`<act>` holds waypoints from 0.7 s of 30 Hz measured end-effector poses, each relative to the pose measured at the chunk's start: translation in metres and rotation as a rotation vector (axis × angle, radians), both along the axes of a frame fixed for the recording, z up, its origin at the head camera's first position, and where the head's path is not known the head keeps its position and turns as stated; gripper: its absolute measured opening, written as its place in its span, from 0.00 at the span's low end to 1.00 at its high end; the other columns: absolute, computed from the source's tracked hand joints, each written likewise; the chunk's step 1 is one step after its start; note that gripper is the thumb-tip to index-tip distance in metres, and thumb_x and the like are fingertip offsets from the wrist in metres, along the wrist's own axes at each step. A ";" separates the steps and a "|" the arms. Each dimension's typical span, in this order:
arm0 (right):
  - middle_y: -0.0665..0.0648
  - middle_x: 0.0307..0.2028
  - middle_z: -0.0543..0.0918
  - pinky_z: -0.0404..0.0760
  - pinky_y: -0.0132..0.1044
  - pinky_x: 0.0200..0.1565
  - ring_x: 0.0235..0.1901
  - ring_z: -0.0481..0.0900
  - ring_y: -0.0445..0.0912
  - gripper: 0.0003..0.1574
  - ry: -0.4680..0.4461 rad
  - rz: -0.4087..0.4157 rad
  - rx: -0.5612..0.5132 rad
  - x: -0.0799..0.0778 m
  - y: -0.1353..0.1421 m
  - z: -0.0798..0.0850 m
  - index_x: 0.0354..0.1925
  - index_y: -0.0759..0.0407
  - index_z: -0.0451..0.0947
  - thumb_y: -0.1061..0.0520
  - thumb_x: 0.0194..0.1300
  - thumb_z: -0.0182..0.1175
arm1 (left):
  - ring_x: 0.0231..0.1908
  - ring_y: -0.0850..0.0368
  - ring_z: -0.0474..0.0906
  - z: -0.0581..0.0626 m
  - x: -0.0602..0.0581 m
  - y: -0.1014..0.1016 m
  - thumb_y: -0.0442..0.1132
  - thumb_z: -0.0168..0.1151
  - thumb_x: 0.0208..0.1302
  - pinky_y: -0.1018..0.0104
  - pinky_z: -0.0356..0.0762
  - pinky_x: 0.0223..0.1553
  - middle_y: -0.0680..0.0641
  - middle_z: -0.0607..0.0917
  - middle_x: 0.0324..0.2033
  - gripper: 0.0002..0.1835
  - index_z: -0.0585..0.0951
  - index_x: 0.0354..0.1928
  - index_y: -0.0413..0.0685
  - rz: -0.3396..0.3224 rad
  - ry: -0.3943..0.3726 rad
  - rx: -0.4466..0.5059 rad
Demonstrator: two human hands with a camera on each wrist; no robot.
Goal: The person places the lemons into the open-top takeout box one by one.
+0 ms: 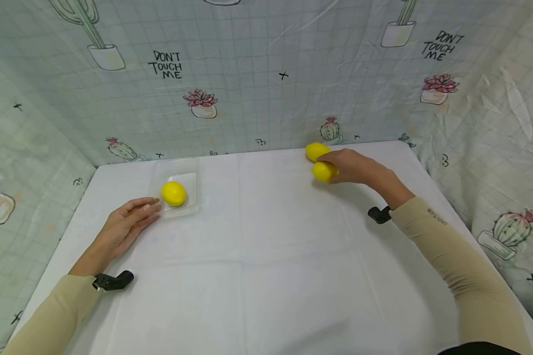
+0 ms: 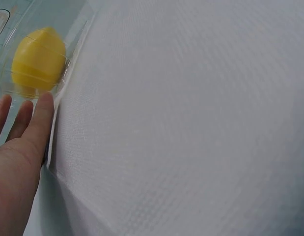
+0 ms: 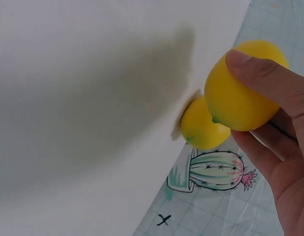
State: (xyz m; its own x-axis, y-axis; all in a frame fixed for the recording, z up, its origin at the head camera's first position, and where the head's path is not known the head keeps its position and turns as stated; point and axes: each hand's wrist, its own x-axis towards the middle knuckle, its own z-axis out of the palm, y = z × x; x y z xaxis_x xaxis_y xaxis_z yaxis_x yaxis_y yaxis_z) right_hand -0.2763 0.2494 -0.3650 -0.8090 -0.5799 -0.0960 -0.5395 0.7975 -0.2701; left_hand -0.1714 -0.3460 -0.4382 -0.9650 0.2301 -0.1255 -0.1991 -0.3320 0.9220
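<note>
My right hand [image 1: 357, 168] grips a yellow lemon [image 1: 324, 171] between thumb and fingers, raised above the table, as its shadow in the right wrist view shows. Just behind it, a second lemon [image 1: 317, 151] lies near the table's back edge. On the left, a third lemon [image 1: 173, 193] sits inside a clear plastic tray [image 1: 192, 209]. My left hand [image 1: 126, 224] is beside the tray's left side, fingers extended, with the fingertips at its rim. In the left wrist view the lemon [image 2: 40, 60] shows through the tray's clear wall.
A white cloth covers the table [image 1: 257, 236]. Behind it and along both sides hangs a printed curtain [image 1: 248, 88] with cactus drawings. Each wrist wears a black camera mount, one on the left [image 1: 113, 281] and one on the right [image 1: 379, 215].
</note>
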 end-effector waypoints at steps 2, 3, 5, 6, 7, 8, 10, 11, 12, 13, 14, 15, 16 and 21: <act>0.66 0.59 0.81 0.78 0.57 0.64 0.57 0.79 0.60 0.39 0.004 0.000 -0.027 0.002 -0.004 0.000 0.65 0.64 0.74 0.58 0.59 0.76 | 0.63 0.53 0.78 0.000 0.001 -0.001 0.28 0.49 0.78 0.61 0.78 0.64 0.45 0.79 0.61 0.19 0.71 0.68 0.36 -0.008 -0.003 0.020; 0.66 0.59 0.81 0.78 0.57 0.64 0.57 0.79 0.59 0.39 0.008 0.001 -0.038 0.003 -0.006 0.000 0.65 0.64 0.74 0.57 0.59 0.76 | 0.63 0.53 0.78 -0.001 0.001 -0.001 0.28 0.49 0.78 0.60 0.78 0.64 0.45 0.79 0.61 0.19 0.71 0.68 0.36 -0.009 -0.004 0.028; 0.65 0.60 0.81 0.77 0.56 0.65 0.57 0.79 0.59 0.40 0.016 0.005 -0.063 0.005 -0.011 -0.001 0.66 0.63 0.73 0.56 0.59 0.77 | 0.62 0.53 0.79 -0.001 0.001 -0.001 0.29 0.49 0.78 0.60 0.78 0.63 0.45 0.80 0.61 0.19 0.72 0.68 0.35 -0.003 0.003 0.017; 0.65 0.60 0.81 0.77 0.56 0.65 0.56 0.79 0.59 0.41 0.021 0.011 -0.079 0.005 -0.013 -0.001 0.66 0.64 0.73 0.56 0.58 0.77 | 0.62 0.54 0.79 -0.001 0.001 -0.001 0.28 0.49 0.78 0.60 0.78 0.64 0.45 0.80 0.61 0.19 0.71 0.68 0.35 -0.002 0.006 0.015; 0.65 0.60 0.81 0.78 0.56 0.65 0.56 0.80 0.59 0.41 0.029 0.017 -0.091 0.006 -0.015 -0.002 0.66 0.64 0.73 0.56 0.58 0.77 | 0.62 0.53 0.79 -0.001 0.001 -0.001 0.28 0.49 0.78 0.60 0.78 0.64 0.45 0.80 0.61 0.20 0.71 0.68 0.35 -0.001 0.010 0.011; 0.65 0.60 0.81 0.78 0.55 0.65 0.56 0.80 0.59 0.41 0.038 0.022 -0.101 0.007 -0.017 -0.003 0.66 0.64 0.73 0.56 0.58 0.77 | 0.62 0.54 0.79 -0.001 0.001 -0.001 0.28 0.49 0.78 0.60 0.78 0.63 0.45 0.79 0.61 0.20 0.71 0.68 0.34 0.000 0.014 0.007; 0.65 0.60 0.80 0.78 0.55 0.65 0.56 0.80 0.59 0.42 0.054 0.032 -0.128 0.007 -0.021 -0.004 0.66 0.65 0.72 0.56 0.58 0.77 | 0.61 0.53 0.79 -0.001 0.000 -0.001 0.28 0.49 0.78 0.60 0.78 0.63 0.44 0.79 0.61 0.20 0.70 0.68 0.34 0.001 0.021 0.003; 0.65 0.61 0.80 0.78 0.55 0.65 0.56 0.79 0.59 0.42 0.060 0.034 -0.139 0.008 -0.023 -0.005 0.66 0.65 0.72 0.56 0.58 0.77 | 0.61 0.53 0.79 -0.001 0.000 -0.001 0.28 0.49 0.78 0.60 0.78 0.63 0.44 0.79 0.61 0.20 0.70 0.68 0.34 0.001 0.023 0.000; 0.64 0.61 0.80 0.78 0.54 0.65 0.57 0.79 0.58 0.42 0.061 0.031 -0.151 0.008 -0.024 -0.006 0.66 0.64 0.72 0.55 0.58 0.77 | 0.61 0.53 0.79 -0.001 0.000 -0.001 0.28 0.49 0.78 0.60 0.78 0.63 0.44 0.79 0.61 0.20 0.70 0.68 0.34 0.001 0.023 -0.003; 0.64 0.61 0.79 0.78 0.54 0.65 0.57 0.79 0.58 0.42 0.063 0.027 -0.160 0.008 -0.026 -0.006 0.67 0.63 0.72 0.55 0.58 0.77 | 0.61 0.53 0.79 -0.001 0.000 -0.001 0.28 0.49 0.78 0.60 0.78 0.63 0.44 0.79 0.62 0.20 0.70 0.68 0.34 0.001 0.022 -0.004; 0.63 0.62 0.79 0.78 0.54 0.66 0.57 0.79 0.58 0.42 0.066 0.025 -0.168 0.008 -0.028 -0.007 0.67 0.62 0.72 0.55 0.58 0.77 | 0.61 0.53 0.79 -0.001 0.000 -0.001 0.28 0.49 0.78 0.60 0.78 0.63 0.44 0.79 0.62 0.20 0.70 0.68 0.34 0.001 0.023 -0.007; 0.62 0.62 0.79 0.77 0.53 0.66 0.58 0.78 0.57 0.43 0.067 0.023 -0.178 0.008 -0.030 -0.007 0.67 0.62 0.72 0.55 0.58 0.77 | 0.62 0.53 0.79 -0.001 0.000 -0.001 0.28 0.49 0.78 0.60 0.78 0.64 0.44 0.79 0.62 0.20 0.70 0.68 0.34 -0.005 0.022 0.001; 0.62 0.63 0.78 0.77 0.53 0.66 0.58 0.78 0.57 0.43 0.068 0.023 -0.186 0.008 -0.031 -0.008 0.67 0.62 0.72 0.55 0.58 0.77 | 0.62 0.53 0.79 -0.001 0.000 -0.001 0.28 0.49 0.78 0.60 0.78 0.64 0.44 0.79 0.62 0.20 0.70 0.68 0.34 -0.005 0.022 -0.002; 0.60 0.63 0.78 0.77 0.52 0.67 0.58 0.77 0.55 0.44 0.077 0.041 -0.215 0.007 -0.042 -0.008 0.69 0.62 0.71 0.55 0.59 0.76 | 0.61 0.53 0.79 -0.001 0.000 -0.002 0.28 0.50 0.78 0.60 0.78 0.63 0.44 0.79 0.61 0.20 0.70 0.68 0.34 -0.010 0.024 -0.004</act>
State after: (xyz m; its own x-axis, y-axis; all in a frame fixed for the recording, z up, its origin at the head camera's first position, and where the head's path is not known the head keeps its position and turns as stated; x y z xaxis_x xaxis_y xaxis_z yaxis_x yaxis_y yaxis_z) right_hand -0.2692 0.2078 -0.3733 -0.7844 -0.6130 0.0947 -0.5960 0.7027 -0.3885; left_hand -0.1716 -0.3476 -0.4392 -0.9653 0.2397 -0.1036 -0.1807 -0.3267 0.9277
